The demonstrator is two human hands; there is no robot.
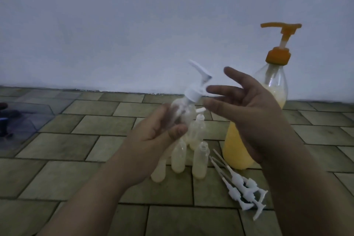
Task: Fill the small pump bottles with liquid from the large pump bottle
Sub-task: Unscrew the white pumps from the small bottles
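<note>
Tiled floor (pixel 80 140) meets a pale wall. My left hand (pixel 153 136) grips a tilted small pump bottle (pixel 183 109); my right hand (pixel 254 109) hovers beside its cap, fingers spread. Below stand uncapped small bottles (pixel 200 161), loose pumps (pixel 241 188), and the large pump bottle (pixel 237 151) behind my right hand.

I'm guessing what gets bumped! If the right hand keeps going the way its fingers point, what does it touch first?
Probably the white pump cap of the small bottle the left hand holds. The right hand points left at it, though depth is unclear.

Large bottle (pixel 237 151) yellow liquid, orange pump (pixel 280 44); small pumps (pixel 243 188) white; floor tiles (pixel 76 149) olive
</note>
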